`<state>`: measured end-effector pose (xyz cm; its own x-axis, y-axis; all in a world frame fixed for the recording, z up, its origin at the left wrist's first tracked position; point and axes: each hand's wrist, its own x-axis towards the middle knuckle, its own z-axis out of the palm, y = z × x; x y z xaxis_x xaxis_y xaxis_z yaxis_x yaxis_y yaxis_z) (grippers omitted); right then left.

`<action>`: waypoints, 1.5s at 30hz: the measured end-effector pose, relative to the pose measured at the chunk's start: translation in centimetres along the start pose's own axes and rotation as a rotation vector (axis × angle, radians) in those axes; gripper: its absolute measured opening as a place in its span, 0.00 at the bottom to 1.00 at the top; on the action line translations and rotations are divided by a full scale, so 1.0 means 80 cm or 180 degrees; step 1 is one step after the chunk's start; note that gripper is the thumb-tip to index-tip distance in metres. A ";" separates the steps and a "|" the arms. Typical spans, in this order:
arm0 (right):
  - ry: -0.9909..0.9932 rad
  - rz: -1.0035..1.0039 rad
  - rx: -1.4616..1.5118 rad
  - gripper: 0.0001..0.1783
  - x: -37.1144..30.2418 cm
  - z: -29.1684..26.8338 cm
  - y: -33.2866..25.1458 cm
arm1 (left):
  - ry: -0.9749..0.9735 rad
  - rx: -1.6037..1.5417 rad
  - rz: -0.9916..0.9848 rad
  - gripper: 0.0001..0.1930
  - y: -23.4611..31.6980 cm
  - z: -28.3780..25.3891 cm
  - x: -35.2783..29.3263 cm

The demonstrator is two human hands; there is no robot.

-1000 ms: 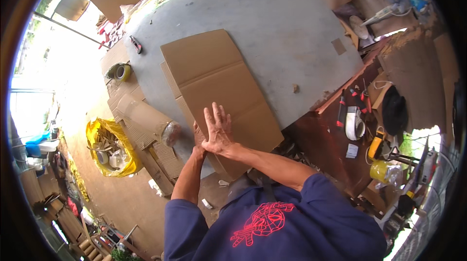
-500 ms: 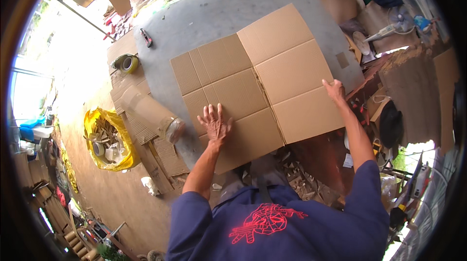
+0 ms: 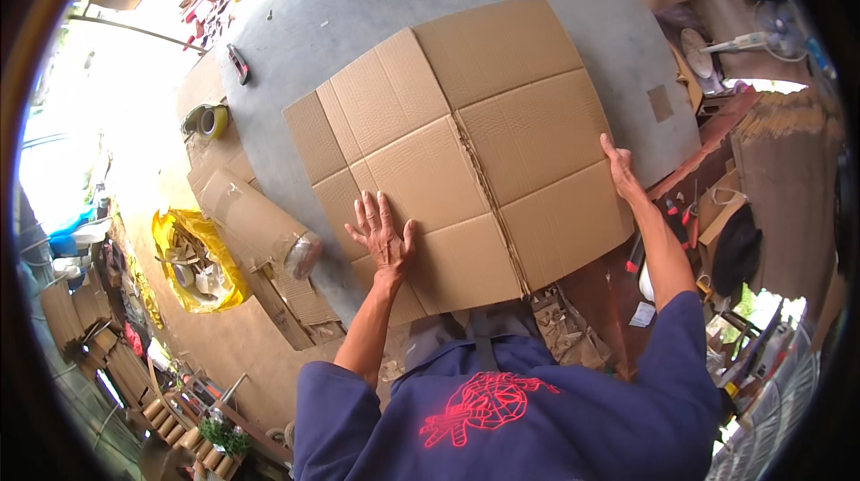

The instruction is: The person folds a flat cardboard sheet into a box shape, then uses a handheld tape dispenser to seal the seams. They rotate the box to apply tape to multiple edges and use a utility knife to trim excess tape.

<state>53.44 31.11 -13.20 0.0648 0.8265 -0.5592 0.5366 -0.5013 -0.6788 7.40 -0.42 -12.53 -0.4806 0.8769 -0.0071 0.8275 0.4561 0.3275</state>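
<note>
A large brown cardboard sheet (image 3: pixel 548 142) lies over the table in front of me, its near edge reaching past the table toward my waist. Creases cross it, and a ragged seam runs down its middle. My left hand (image 3: pixel 385 241) rests flat on the left half, fingers spread. At the right edge, my right hand (image 3: pixel 624 173) grips the sheet, thumb on top and the other fingers mostly hidden beneath.
On the grey table (image 3: pixel 349 20) lies a box cutter (image 3: pixel 238 64). Left of it are a tape roll (image 3: pixel 212 122) and a brown cylinder (image 3: pixel 253 217). A yellow bag (image 3: pixel 235 291) of scraps sits on the floor. Red-handled tools (image 3: pixel 688 214) lie at right.
The cardboard's tilt has changed: its right half now looks flatter and more level with the left half. Both hands keep their places on it. The whole view has shifted slightly.
</note>
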 end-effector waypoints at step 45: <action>0.1055 0.0282 -0.2513 0.36 -0.283 -0.068 0.094 | 0.0183 -0.0169 0.0576 0.36 0.017 -0.012 0.109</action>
<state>60.63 10.04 -3.07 0.3105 0.8865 -0.3432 0.9380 -0.3442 -0.0406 4.02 7.71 -11.21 -0.3424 0.9331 0.1100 0.8862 0.2818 0.3678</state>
